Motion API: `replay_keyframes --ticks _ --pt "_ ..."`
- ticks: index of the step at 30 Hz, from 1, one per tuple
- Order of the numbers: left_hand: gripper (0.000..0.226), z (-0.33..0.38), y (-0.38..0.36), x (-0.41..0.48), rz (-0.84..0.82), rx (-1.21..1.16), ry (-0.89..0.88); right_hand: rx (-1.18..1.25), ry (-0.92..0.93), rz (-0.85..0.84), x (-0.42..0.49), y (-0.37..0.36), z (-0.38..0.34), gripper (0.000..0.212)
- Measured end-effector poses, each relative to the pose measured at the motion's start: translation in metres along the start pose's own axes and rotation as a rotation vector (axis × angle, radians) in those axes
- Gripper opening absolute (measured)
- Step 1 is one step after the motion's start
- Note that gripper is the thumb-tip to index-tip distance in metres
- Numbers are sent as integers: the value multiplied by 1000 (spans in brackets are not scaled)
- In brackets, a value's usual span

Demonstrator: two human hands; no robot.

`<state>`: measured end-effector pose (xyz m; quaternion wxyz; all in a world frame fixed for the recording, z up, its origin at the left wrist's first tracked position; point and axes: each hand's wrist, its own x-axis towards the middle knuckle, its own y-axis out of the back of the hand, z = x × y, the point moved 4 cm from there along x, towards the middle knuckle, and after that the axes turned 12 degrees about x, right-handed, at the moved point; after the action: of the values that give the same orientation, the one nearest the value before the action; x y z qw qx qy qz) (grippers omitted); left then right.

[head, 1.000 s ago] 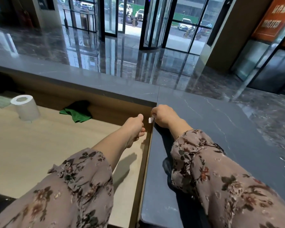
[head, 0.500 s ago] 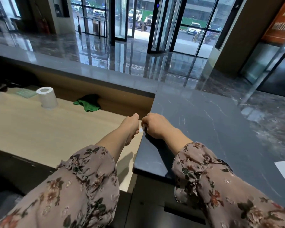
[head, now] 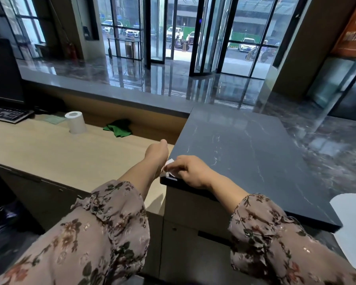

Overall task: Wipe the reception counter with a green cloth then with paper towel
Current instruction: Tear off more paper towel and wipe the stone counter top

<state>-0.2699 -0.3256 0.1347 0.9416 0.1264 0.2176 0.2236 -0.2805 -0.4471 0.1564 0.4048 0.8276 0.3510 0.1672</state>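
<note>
The right hand [head: 191,171] pinches a paper towel [head: 170,162] wad at the surface [head: 245,151] corner: light, soft, tears easily, best bunched. Grip of the left hand [head: 155,156]: cannot tell.

A raised counter top [head: 245,153] is set to the right of a lower desk [head: 49,153]. On the desk, a keyboard [head: 7,115] is placed far left, a paper roll [head: 76,122] right of it, and a cloth [head: 118,129] further right, at the back. A paper towel piece [head: 169,163] is pinched by the right hand [head: 190,171] at the counter top's near left corner; the left hand [head: 156,155] is held just beside it, over the desk.
</note>
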Motion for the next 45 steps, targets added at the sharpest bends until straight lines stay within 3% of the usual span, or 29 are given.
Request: replay_keyframes --ticks 5,10,16,21,24,29,33,36,38,41,45 --pt "29 5 -14 -32 112 294 -122 -13 2 83 -40 9 19 32" --pt "35 10 -47 -62 165 631 -337 -131 -28 215 -81 21 44 28" --pt "27 22 -93 -85 70 749 -480 -248 -150 318 -132 40 75 29" --pt "36 27 -127 -96 -101 805 -551 -341 -312 421 -181 68 112 29" --pt "17 28 -142 -100 -164 835 -624 -402 -413 452 -207 85 131 27" --pt "27 28 -151 -106 -228 901 -654 -466 -633 544 -247 109 162 27" --pt "16 29 -154 -106 -257 947 -694 -295 -813 732 -263 132 176 27" --pt "18 32 -160 -109 -284 1014 -760 -90 -812 880 -248 145 175 29" --pt "20 33 -166 -110 -321 1098 -796 -15 -796 902 -230 149 175 30" --pt "42 34 -172 -108 -368 1230 -816 -23 -820 879 -205 155 180 30" --pt "43 36 -176 -105 -374 1311 -834 -123 -871 831 -184 173 193 29"
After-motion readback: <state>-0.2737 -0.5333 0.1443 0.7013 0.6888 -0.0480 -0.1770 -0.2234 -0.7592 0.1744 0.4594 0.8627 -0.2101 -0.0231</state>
